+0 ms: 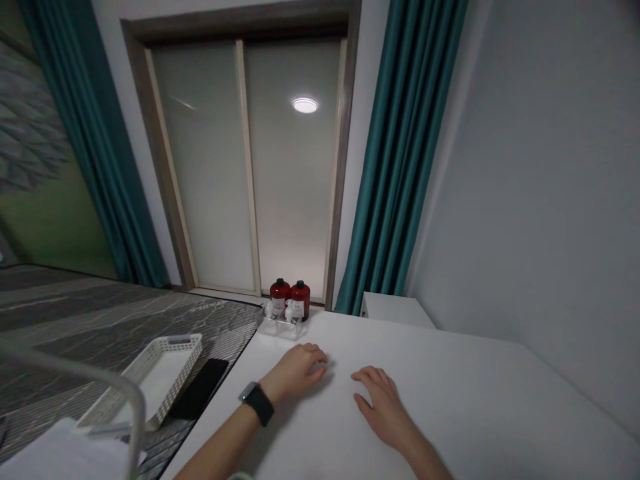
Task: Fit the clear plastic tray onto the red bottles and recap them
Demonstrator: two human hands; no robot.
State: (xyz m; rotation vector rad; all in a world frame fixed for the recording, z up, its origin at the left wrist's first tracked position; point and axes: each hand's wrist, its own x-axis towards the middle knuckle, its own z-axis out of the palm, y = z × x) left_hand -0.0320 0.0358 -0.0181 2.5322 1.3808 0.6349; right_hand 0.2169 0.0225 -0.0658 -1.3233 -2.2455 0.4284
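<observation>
My left hand (295, 372) rests palm down on the white tabletop (475, 400), fingers loosely curled and apart, holding nothing. A black smartwatch (257, 402) is on its wrist. My right hand (383, 407) lies flat on the same surface just to the right, fingers stretched out, holding nothing. The two hands are a short gap apart. Two dark red bottles (290, 298) stand in a clear tray (280, 327) at the table's far left corner, beyond my left hand.
A white plastic basket (150, 380) and a black phone (200, 389) lie on the grey patterned bed at left. A white rail (100, 383) curves at lower left. Teal curtains (400, 167) flank frosted sliding doors (250, 167). A small white cabinet (395, 310) stands behind the table.
</observation>
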